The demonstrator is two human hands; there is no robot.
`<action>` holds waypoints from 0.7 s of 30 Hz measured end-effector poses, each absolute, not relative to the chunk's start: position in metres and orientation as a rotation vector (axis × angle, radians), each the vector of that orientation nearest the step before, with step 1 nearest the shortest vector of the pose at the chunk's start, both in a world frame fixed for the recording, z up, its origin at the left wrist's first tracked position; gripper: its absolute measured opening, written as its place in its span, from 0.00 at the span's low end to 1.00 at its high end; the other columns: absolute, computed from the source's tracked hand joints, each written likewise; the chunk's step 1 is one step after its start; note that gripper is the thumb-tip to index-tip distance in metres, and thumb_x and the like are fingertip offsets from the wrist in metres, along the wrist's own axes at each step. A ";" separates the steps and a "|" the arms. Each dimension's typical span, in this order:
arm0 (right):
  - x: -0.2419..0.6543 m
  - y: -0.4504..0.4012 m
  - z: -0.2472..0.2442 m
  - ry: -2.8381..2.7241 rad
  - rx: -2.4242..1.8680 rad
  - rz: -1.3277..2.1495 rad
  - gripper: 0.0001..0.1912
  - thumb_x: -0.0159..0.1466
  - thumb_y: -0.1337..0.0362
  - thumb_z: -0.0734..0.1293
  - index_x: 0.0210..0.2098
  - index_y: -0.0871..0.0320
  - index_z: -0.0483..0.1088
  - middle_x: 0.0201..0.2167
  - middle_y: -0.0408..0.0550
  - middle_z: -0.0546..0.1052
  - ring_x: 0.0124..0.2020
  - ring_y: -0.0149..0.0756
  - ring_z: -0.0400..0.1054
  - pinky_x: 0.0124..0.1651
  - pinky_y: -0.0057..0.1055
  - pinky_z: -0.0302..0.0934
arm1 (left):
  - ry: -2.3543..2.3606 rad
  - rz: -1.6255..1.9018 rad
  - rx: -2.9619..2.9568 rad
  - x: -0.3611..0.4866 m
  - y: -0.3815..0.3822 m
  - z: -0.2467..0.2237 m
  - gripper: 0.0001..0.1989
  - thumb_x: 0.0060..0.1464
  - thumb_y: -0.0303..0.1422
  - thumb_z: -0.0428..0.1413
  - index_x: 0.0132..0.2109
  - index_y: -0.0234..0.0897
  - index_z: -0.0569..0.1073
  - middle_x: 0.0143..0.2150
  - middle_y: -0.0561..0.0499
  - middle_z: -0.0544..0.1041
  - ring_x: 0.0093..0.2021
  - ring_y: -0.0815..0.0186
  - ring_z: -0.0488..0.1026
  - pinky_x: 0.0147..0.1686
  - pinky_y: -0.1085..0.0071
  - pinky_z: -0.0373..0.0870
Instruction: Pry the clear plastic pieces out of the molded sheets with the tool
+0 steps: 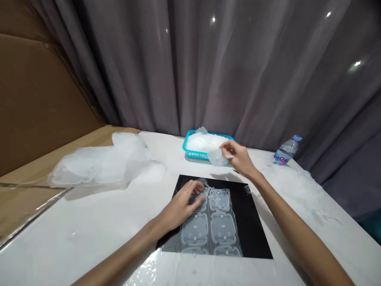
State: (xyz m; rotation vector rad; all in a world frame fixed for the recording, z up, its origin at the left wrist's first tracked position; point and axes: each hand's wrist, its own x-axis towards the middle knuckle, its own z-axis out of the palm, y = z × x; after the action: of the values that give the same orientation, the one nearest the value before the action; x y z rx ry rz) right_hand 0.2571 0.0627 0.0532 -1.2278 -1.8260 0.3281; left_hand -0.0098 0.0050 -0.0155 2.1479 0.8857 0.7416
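Note:
My left hand (183, 201) rests with thumb and fingers apart on a translucent sheet of moulded, rounded-square plastic pieces (222, 227). The sheet lies on a black mat (252, 230), and some thin loose plastic strips show beside my fingertips. Farther out, my right hand (238, 157) pinches a thin translucent plastic piece (217, 158) at the front right of a teal basket (196, 154). White, translucent plastic pieces (205, 141) fill that basket. Whether the held piece touches the basket rim, I cannot tell.
A stack of translucent plastic sheets (98, 165) lies at the left. On the right stand a water bottle (287, 150) and a heap of clear plastic scraps (297, 194). Cardboard (38, 99) borders the table's left side; a grey curtain (205, 71) hangs behind.

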 end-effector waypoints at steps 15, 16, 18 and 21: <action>0.241 0.017 0.031 -1.732 -1.388 0.019 0.20 0.77 0.56 0.52 0.36 0.53 0.69 0.38 0.52 0.72 0.46 0.48 0.65 0.56 0.48 0.60 | 0.570 0.448 2.571 -0.037 0.013 0.006 0.16 0.71 0.42 0.54 0.60 0.44 0.71 0.62 0.45 0.75 0.61 0.53 0.73 0.62 0.55 0.70; 0.242 -0.005 0.020 -1.768 -1.384 0.089 0.21 0.78 0.54 0.51 0.36 0.53 0.69 0.37 0.51 0.73 0.44 0.46 0.67 0.52 0.45 0.63 | 0.573 0.452 2.603 -0.036 0.012 0.006 0.18 0.70 0.44 0.55 0.61 0.43 0.71 0.63 0.44 0.75 0.62 0.52 0.74 0.63 0.54 0.70; 0.244 -0.043 0.002 -1.723 -1.351 0.447 0.25 0.79 0.49 0.49 0.39 0.53 0.70 0.35 0.48 0.73 0.37 0.41 0.69 0.44 0.39 0.65 | 0.590 0.446 2.662 -0.033 0.009 0.004 0.23 0.68 0.47 0.56 0.63 0.41 0.70 0.64 0.42 0.74 0.63 0.48 0.73 0.63 0.51 0.70; 0.247 -0.074 -0.010 -1.625 -1.266 0.932 0.29 0.77 0.42 0.50 0.41 0.55 0.72 0.30 0.46 0.74 0.28 0.36 0.70 0.36 0.35 0.67 | 0.602 0.432 2.709 -0.025 0.002 0.002 0.22 0.69 0.46 0.55 0.64 0.41 0.69 0.65 0.41 0.73 0.65 0.47 0.71 0.63 0.50 0.70</action>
State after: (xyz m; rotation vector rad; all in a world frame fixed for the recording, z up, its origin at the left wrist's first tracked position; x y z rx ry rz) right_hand 0.2475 -0.0740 -0.0098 -1.2663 -1.6248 0.9318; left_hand -0.0253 0.0022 0.0018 2.7095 0.6018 0.4315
